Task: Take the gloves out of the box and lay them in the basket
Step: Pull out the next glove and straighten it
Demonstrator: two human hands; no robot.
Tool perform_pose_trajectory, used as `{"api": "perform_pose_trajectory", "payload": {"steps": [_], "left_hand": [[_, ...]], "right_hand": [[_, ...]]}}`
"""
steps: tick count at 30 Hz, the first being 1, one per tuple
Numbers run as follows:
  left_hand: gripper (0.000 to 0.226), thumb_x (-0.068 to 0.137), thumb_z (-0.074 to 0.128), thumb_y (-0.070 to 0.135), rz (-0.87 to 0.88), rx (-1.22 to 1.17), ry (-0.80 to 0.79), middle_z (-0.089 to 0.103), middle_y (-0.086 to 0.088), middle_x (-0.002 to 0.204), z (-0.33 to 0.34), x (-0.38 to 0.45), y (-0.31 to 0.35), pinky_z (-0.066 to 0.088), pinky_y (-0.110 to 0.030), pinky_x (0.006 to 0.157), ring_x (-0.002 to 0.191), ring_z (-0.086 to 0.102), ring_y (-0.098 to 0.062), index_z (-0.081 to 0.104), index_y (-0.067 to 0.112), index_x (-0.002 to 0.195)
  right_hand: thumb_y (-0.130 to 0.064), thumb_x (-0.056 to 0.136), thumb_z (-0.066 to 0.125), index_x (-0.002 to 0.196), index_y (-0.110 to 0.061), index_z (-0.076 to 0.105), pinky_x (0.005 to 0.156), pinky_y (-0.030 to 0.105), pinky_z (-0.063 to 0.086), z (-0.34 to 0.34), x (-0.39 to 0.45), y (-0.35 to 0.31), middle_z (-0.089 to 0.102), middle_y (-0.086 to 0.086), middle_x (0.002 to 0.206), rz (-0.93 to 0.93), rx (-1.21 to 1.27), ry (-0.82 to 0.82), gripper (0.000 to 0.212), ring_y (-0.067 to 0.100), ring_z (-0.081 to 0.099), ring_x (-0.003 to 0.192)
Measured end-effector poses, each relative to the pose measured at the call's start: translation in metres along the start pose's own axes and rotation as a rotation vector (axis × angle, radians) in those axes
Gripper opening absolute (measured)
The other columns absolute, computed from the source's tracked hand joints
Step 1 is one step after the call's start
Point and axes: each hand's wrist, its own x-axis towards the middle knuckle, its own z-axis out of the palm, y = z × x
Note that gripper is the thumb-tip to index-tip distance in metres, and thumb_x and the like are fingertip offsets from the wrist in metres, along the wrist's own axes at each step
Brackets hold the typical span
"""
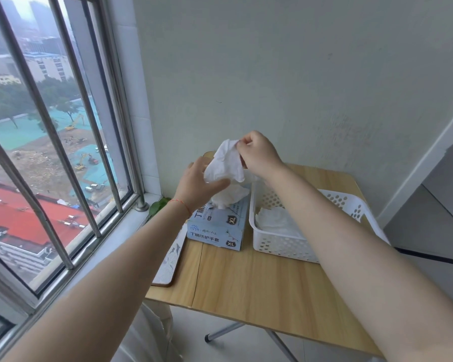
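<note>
Thin crumpled white glove [226, 163]: plain white, unpatterned. Rectangular pale blue cardboard glove box [217, 228]: dark blue print, black "XL" badges. White perforated plastic basket [280, 244]: round-hole pattern along walls; white gloves [273, 220] inside. Light wooden table [259, 283]: tan with fine grain. Red thread bracelet [183, 206] on left wrist.

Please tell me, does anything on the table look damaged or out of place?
Nothing is spilled. One oddity: the wooden table has a dark line like a crack or seam running from under the glove box to its near edge.
</note>
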Motion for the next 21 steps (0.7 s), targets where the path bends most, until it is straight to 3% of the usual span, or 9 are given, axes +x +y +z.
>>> {"api": "perform_pose_trajectory", "payload": {"steps": [2,5,7,9,11,13,16,19,21], "left_hand": [[0.031,0.079,0.078,0.03,0.056,-0.028,0.054,0.055,0.002,0.096,0.001,0.0,0.003,0.032,-0.016,0.063,0.086,0.048,-0.013,0.054,0.025,0.098],[0.02,0.081,0.077,0.025,0.097,-0.041,0.134,0.063,0.0,0.096,-0.004,0.003,0.005,0.036,-0.012,0.066,0.084,0.053,-0.012,0.061,0.025,0.094],[0.01,0.083,0.073,0.022,0.086,-0.011,0.149,0.066,0.001,0.091,-0.008,0.004,0.006,0.039,-0.012,0.066,0.083,0.058,-0.015,0.064,0.022,0.087],[0.006,0.085,0.07,0.018,0.057,0.008,0.129,0.065,0.008,0.082,-0.012,0.005,0.009,0.04,-0.014,0.065,0.08,0.06,-0.012,0.066,0.022,0.083],[0.008,0.085,0.069,0.016,0.046,0.019,0.121,0.063,0.013,0.076,-0.014,0.006,0.015,0.041,-0.013,0.065,0.078,0.059,-0.008,0.066,0.022,0.081],[0.006,0.085,0.068,0.016,0.038,0.033,0.12,0.061,0.013,0.074,-0.016,0.009,0.024,0.04,-0.01,0.065,0.076,0.058,-0.007,0.066,0.02,0.08],[0.011,0.086,0.067,0.02,0.025,0.091,0.115,0.061,0.007,0.073,-0.016,0.014,0.041,0.039,-0.013,0.059,0.07,0.055,-0.01,0.063,0.016,0.076],[0.019,0.085,0.065,0.021,0.036,0.129,0.092,0.057,0.002,0.066,-0.012,0.016,0.05,0.039,-0.023,0.055,0.064,0.052,-0.015,0.06,0.009,0.071],[0.02,0.083,0.065,0.023,0.046,0.139,0.065,0.055,0.002,0.064,-0.009,0.014,0.05,0.037,-0.024,0.055,0.062,0.049,-0.014,0.061,0.008,0.071]], "right_hand": [[-0.02,0.098,0.047,0.102,-0.008,0.057,0.08,0.033,0.048,-0.001,-0.001,0.001,0.061,0.005,0.098,0.038,0.028,-0.002,0.016,0.019,0.057,0.089],[-0.015,0.095,0.049,0.102,0.003,0.06,0.077,0.035,0.053,-0.004,-0.001,0.011,0.065,0.018,0.1,0.122,0.075,0.049,0.022,0.024,0.061,0.088],[-0.01,0.093,0.049,0.088,-0.003,0.061,0.072,0.04,0.059,-0.007,-0.003,0.019,0.066,0.02,0.099,0.22,0.136,0.046,0.014,0.031,0.066,0.088],[-0.006,0.088,0.047,0.081,-0.009,0.057,0.062,0.036,0.059,-0.011,-0.004,0.026,0.066,0.016,0.093,0.27,0.116,0.039,0.012,0.03,0.066,0.081],[-0.013,0.084,0.05,0.092,-0.012,0.053,0.061,0.029,0.051,-0.014,-0.007,0.027,0.062,0.006,0.094,0.229,0.001,0.043,0.01,0.023,0.062,0.081],[-0.028,0.084,0.061,0.107,-0.017,0.052,0.064,0.026,0.045,-0.016,-0.01,0.022,0.055,-0.001,0.099,0.101,-0.023,0.024,0.026,0.016,0.056,0.087],[-0.048,0.074,0.077,0.111,-0.023,0.054,0.076,0.027,0.05,-0.017,-0.019,0.011,0.051,-0.001,0.106,-0.131,-0.043,-0.116,0.051,0.013,0.055,0.093],[-0.052,0.063,0.083,0.114,-0.023,0.049,0.087,0.034,0.047,-0.017,-0.022,0.014,0.047,-0.001,0.112,-0.193,-0.264,-0.176,0.068,0.016,0.049,0.104],[-0.043,0.07,0.08,0.113,-0.023,0.05,0.09,0.037,0.046,-0.016,-0.022,0.02,0.045,-0.001,0.114,-0.191,-0.381,-0.192,0.056,0.019,0.048,0.107]]}}
